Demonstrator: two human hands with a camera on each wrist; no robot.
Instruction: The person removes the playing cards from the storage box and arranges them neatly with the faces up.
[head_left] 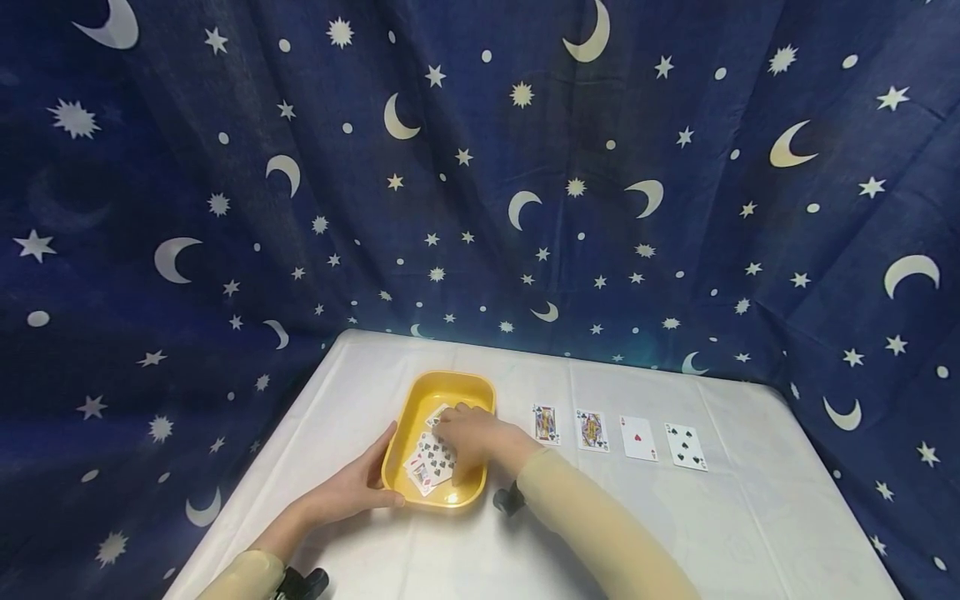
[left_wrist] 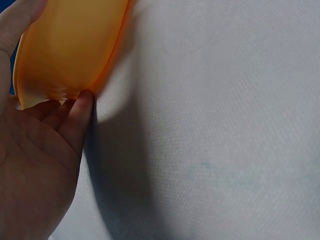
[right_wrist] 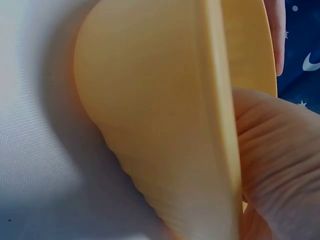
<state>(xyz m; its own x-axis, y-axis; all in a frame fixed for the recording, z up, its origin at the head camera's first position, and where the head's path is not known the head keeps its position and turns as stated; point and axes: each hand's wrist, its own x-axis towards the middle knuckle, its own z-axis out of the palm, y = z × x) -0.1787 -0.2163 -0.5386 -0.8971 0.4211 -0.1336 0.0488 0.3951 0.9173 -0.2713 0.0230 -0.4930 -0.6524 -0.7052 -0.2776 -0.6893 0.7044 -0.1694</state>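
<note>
A yellow plastic tub (head_left: pixel 397 450) stands on the table with several playing cards (head_left: pixel 433 454) lying face up inside. My left hand (head_left: pixel 356 487) holds the tub by its left side and near corner. In the left wrist view, the fingers of this left hand (left_wrist: pixel 40 150) bend against the tub's outer wall (left_wrist: pixel 75 45). Down inside the tub is my right hand (head_left: pixel 468 433), its fingers reaching onto the cards. In the right wrist view, the tub wall (right_wrist: pixel 155 100) hides the fingertips of the right hand (right_wrist: pixel 280 160), so whether they pinch a card is unclear.
Right of the tub, a row of face-up cards lies on the white tablecloth (head_left: pixel 750 517): two face cards (head_left: pixel 546 425) (head_left: pixel 592 431), an ace of hearts (head_left: pixel 638 438) and a black number card (head_left: pixel 686 447). A dark blue curtain (head_left: pixel 480 208) with moons and stars hangs behind the table.
</note>
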